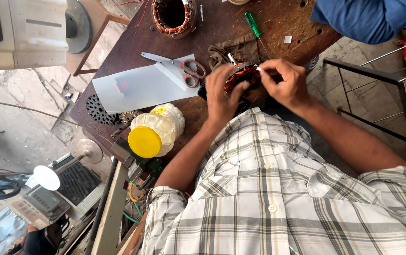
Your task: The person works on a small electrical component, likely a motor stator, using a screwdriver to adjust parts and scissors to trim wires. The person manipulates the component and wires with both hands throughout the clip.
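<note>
- Copper-wound motor stator [241,75], dark core with orange-brown windings, is held up just over the near edge of the wooden workbench [222,21], right in front of the checked shirt.
- It's gripped from the left side by the left hand [222,94], fingers curled around the core, thumb pressed against it.
- The right hand [285,82] is closed in a pinch on a small white strip [259,69] at the top of the stator; fingertips are bunched tight, so that hand is basically shut on the strip.
- Scissors with reddish handles [184,66] are laid on a sheet of translucent white plastic [137,87], just left of the left hand.
- A crumpled brownish rag [231,49] is seen right behind the stator, and a green-handled screwdriver [255,26] is set beyond that.
- A second, bigger winding ring [174,16] is parked at the far end of the bench, well apart from the hands.
- A clear plastic jar with a yellow lid [156,132] is tipped on its side near the left forearm.
- A blue sleeve [368,19] of another person is visible at the top right corner.
</note>
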